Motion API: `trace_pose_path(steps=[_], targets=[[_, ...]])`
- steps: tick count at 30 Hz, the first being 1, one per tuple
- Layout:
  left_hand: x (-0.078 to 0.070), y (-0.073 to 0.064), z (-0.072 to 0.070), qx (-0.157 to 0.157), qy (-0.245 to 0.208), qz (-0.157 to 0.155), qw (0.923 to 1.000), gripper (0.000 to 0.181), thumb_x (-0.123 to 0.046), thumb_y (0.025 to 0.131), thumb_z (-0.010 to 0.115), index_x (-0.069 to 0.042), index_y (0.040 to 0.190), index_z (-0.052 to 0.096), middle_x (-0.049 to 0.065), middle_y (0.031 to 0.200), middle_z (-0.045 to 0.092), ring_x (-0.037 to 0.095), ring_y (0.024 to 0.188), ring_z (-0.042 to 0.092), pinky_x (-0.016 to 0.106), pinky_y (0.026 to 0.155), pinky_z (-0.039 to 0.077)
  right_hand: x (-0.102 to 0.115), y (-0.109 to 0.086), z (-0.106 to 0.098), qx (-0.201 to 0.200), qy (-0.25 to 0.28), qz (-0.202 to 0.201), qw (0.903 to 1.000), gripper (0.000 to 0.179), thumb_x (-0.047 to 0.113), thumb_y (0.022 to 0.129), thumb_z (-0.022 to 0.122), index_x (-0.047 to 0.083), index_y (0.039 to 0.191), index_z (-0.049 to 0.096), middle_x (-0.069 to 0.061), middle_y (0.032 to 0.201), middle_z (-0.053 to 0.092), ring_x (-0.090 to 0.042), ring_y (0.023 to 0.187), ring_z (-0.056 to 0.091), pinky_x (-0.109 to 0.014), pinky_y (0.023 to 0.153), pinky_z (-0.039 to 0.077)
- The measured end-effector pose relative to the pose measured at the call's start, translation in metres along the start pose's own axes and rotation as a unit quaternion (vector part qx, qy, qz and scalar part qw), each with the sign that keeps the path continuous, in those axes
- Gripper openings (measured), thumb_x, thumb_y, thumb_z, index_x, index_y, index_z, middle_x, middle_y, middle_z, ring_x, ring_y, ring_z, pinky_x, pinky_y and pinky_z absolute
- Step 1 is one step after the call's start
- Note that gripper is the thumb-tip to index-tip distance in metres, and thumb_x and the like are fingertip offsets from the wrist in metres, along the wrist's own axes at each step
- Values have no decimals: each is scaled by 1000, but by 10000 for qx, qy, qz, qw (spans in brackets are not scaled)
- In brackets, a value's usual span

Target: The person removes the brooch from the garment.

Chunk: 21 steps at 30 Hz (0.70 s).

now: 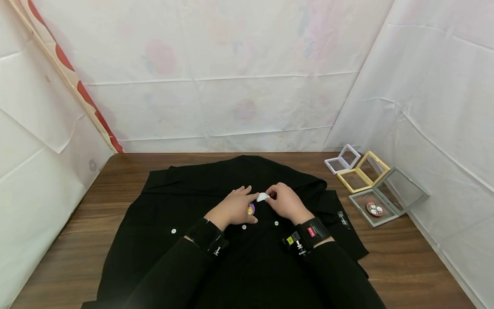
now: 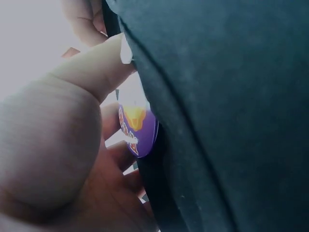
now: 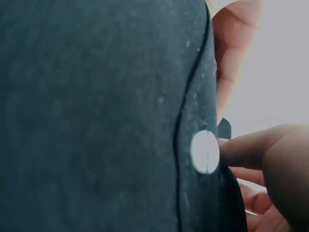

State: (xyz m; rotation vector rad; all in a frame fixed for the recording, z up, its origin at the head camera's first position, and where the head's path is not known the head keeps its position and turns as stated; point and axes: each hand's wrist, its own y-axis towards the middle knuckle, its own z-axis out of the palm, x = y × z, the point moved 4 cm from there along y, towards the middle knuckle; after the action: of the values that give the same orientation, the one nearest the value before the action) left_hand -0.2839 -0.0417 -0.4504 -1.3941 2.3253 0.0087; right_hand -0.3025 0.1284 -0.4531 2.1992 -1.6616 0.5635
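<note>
A black shirt [image 1: 162,206] lies spread over the table, with white buttons [image 1: 244,227] along it. My left hand [image 1: 233,208] rests on it, its forefinger reaching the left edge of a small white oval piece [image 1: 262,197]. Between this forefinger and thumb, a round purple badge [image 1: 251,209] sits against the cloth. In the left wrist view, the badge [image 2: 140,128] shows a yellow figure and lettering. My right hand [image 1: 285,202] pinches the white piece's right edge. In the right wrist view, a white button [image 3: 205,152] shows beside my thumb [image 3: 246,147]; the other fingers are partly hidden.
On the wooden table [image 1: 420,257] to the right stand open hinged frames: a lilac one [image 1: 335,165], a yellow one [image 1: 353,189] and a grey one [image 1: 370,219]. A round badge [image 1: 374,209] lies in the grey frame. White curtains [image 1: 231,86] close off the back and sides.
</note>
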Motion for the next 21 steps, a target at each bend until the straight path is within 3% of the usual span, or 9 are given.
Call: trace_pose_path(steps=[6, 13, 17, 21], targets=[[1, 1, 1, 85, 26, -37, 10000, 81, -43, 91, 79, -23, 159, 42, 12, 168, 25, 34, 155, 19, 54, 124, 16, -4, -2, 2, 126, 88, -105, 9998, 18, 20, 99, 72, 13, 115, 75, 1, 100, 58, -15, 87, 56, -37, 80, 50], [1, -1, 0, 53, -299, -166, 9994, 80, -39, 88, 81, -21, 158, 45, 12, 168, 25, 34, 155, 17, 54, 124, 13, -2, -7, 2, 364, 50, -383, 9986, 31, 20, 101, 69, 9, 129, 69, -3, 112, 59, -16, 94, 57, -38, 86, 51], [0, -1, -2, 27, -349, -178, 9992, 80, -38, 88, 82, -20, 157, 46, 12, 168, 25, 35, 155, 17, 55, 124, 13, 7, -17, -2, 571, -414, -605, 9957, 43, 24, 101, 68, 9, 141, 62, -5, 122, 59, -18, 103, 58, -39, 89, 52], [0, 0, -2, 37, -298, -165, 9994, 80, -39, 87, 82, -20, 157, 46, 13, 168, 25, 35, 155, 18, 55, 124, 14, 14, -30, -6, 737, -1170, -911, 9862, 46, 27, 101, 67, 11, 144, 61, -8, 130, 58, -23, 113, 57, -42, 93, 51]])
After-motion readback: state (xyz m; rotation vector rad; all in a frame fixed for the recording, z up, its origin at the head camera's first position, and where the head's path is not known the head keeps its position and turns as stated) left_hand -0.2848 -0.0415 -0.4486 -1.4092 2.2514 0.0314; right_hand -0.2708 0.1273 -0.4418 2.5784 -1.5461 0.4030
